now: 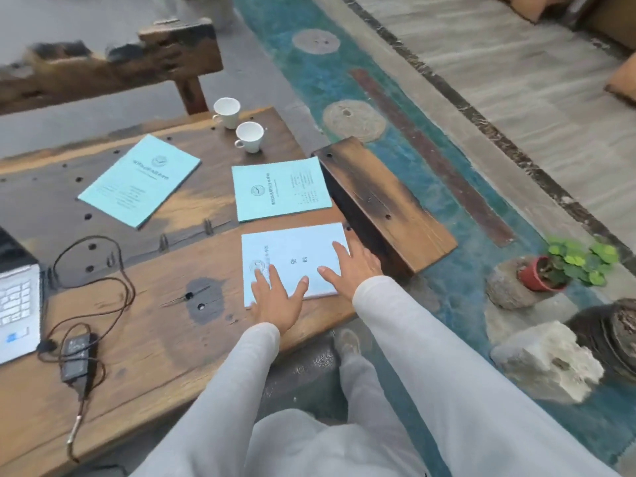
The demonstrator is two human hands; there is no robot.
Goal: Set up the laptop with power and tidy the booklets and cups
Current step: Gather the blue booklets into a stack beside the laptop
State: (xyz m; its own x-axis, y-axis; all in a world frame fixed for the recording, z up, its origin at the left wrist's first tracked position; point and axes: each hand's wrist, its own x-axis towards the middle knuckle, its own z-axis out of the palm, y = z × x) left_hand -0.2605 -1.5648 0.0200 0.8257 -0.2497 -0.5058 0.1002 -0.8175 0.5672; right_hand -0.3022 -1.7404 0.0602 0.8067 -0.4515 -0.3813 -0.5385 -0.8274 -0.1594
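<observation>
Three light blue booklets lie on the wooden table (144, 339). The nearest booklet (292, 256) sits at the table's right end. My left hand (277, 299) rests flat on its near left corner, and my right hand (351, 266) lies flat on its right edge, fingers spread. A second booklet (280, 187) lies just beyond it, a third booklet (139, 180) further left. Two white cups (227, 111) (249, 136) stand side by side at the far edge. The open laptop (17, 304) is at the left edge, with its black power adapter (77, 356) and coiled cable (99, 270) beside it.
A wooden bench (389, 204) butts against the table's right end. Another bench (113, 63) stands beyond the table. On the floor to the right are a potted green plant (564, 266) and pale rocks (547, 363).
</observation>
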